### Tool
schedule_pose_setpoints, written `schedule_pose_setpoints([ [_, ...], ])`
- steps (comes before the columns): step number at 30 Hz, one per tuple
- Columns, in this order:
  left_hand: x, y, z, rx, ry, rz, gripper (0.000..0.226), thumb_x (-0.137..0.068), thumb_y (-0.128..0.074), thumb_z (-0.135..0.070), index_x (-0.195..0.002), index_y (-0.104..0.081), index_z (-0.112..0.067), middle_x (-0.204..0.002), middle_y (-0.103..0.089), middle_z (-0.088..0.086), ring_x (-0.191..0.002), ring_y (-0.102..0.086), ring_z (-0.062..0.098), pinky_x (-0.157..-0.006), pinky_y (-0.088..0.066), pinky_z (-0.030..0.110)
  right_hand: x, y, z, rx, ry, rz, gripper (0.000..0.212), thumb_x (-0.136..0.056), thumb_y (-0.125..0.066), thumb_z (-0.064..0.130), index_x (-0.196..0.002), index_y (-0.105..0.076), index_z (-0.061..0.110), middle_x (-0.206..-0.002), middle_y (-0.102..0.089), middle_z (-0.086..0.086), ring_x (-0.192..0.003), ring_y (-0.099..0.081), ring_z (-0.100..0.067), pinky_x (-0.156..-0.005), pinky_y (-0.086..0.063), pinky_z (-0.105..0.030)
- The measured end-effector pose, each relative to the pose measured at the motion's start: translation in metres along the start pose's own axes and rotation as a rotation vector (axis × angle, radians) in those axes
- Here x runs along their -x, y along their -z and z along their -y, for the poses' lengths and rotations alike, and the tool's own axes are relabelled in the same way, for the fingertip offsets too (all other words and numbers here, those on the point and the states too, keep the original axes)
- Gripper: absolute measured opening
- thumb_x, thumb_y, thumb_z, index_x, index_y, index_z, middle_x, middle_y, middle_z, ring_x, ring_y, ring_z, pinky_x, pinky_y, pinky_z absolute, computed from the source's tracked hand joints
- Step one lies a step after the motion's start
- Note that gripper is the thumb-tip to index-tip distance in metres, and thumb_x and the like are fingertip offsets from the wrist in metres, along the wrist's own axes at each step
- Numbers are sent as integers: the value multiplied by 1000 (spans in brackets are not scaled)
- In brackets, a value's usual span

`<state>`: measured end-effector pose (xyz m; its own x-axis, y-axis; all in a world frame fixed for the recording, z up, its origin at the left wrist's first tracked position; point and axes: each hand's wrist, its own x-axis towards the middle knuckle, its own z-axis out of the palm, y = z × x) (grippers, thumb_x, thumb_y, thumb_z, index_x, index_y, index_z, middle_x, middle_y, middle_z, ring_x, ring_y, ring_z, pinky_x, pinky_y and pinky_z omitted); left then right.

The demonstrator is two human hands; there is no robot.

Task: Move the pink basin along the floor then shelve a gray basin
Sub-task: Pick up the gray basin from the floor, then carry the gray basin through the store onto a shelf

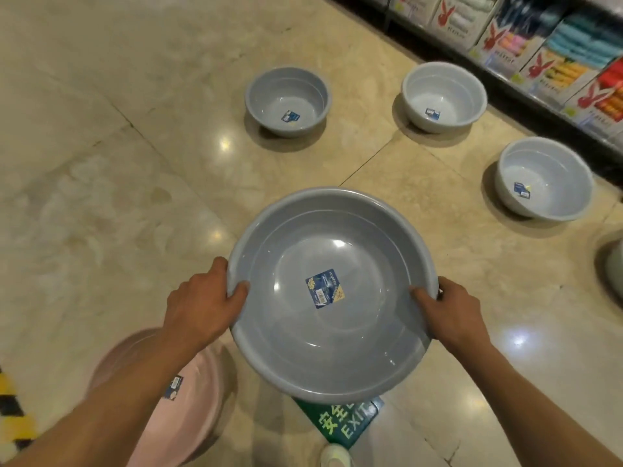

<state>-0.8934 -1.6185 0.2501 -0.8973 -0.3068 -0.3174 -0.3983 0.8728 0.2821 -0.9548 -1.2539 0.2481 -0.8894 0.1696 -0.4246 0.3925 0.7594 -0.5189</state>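
Note:
I hold a large gray basin (332, 345) in the air above the floor, its blue label facing up inside. My left hand (202, 301) grips its left rim, thumb inside. My right hand (448, 311) grips the right rim the same way. The pink basin (188, 412) rests on the floor at lower left, partly hidden under my left forearm.
Three smaller gray basins stand on the tiled floor: one far centre (287, 101), one far right (444, 96), one at right (545, 176). A shelf (539, 52) of boxed towels runs along the upper right. A green exit sign (340, 421) lies on the floor below the basin, beside my shoe (335, 456).

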Motion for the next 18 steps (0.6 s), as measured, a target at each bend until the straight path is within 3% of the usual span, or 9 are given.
schedule_pose_setpoints([
  [9, 22, 124, -64, 94, 26, -103, 29, -93, -52, -58, -91, -47, -29, -61, -60, -10, -51, -56, 7, -46, -32, 25, 0, 135, 90, 15, 143, -17, 16, -88, -62, 37, -92, -69, 23, -69, -65, 4, -62, -59, -12, -49, -37, -24],
  [18, -3, 187, -92, 408, 69, -205, 15, -90, -61, -46, -90, -51, -36, -57, -69, -7, -50, -63, 7, -47, -43, 28, -27, 187, 162, -28, 235, -67, 13, -86, -63, 36, -88, -69, 24, -70, -68, 5, -62, -61, -12, -50, -40, -25],
])
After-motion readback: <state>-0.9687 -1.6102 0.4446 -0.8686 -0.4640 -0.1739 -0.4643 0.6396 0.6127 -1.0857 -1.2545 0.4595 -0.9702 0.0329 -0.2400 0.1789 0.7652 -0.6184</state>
